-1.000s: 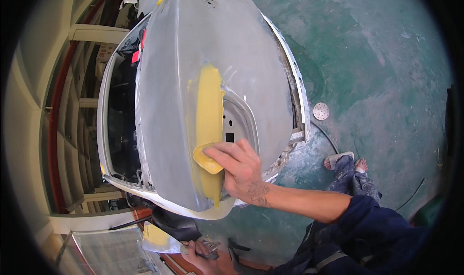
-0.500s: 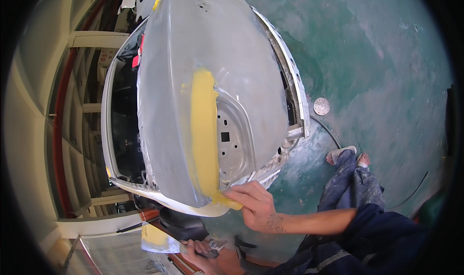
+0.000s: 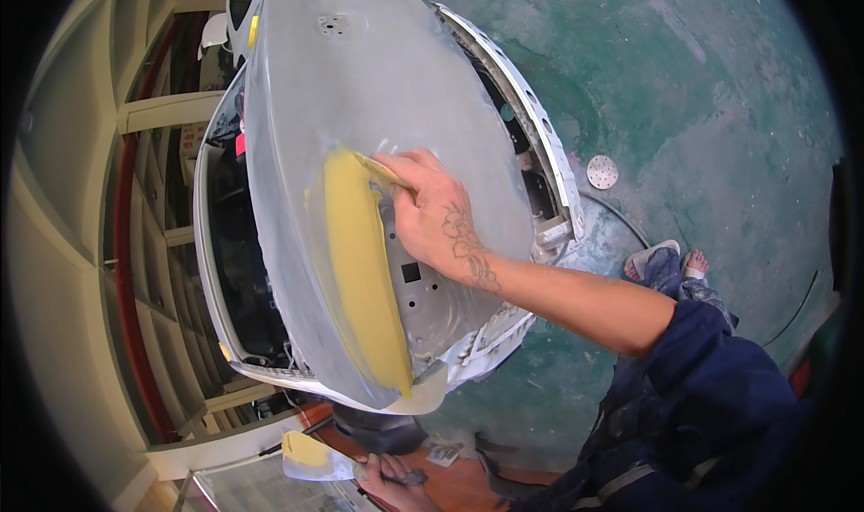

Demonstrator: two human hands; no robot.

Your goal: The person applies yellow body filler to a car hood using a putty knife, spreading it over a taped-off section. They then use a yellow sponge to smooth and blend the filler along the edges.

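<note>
A grey sanded car body panel point(image 3: 387, 80), like a trunk lid, carries a long strip of yellow filler point(image 3: 355, 260) beside a recess with holes point(image 3: 423, 287). My right hand point(image 3: 436, 211) pinches a thin yellow spreader point(image 3: 378, 168), its edge touching the upper end of the strip. At the bottom of the view, my left hand point(image 3: 391, 483) is closed round the handle of a wide putty knife point(image 3: 315, 462). Yellow filler lies on that knife's blade, which is held apart from the panel. The right hand covers part of the recess.
A perforated sanding disc point(image 3: 602, 172) lies on the green floor point(image 3: 702, 107), near a dark hose point(image 3: 621, 217). My feet stand to the right. Left of the car are pale beams point(image 3: 180, 112) and a red pipe point(image 3: 126, 269). A dark curved part point(image 3: 382, 433) lies below the panel.
My right hand has moved with the spreader from the strip's lower end to its upper end. The left hand still holds the putty knife low down. The view has shifted slightly.
</note>
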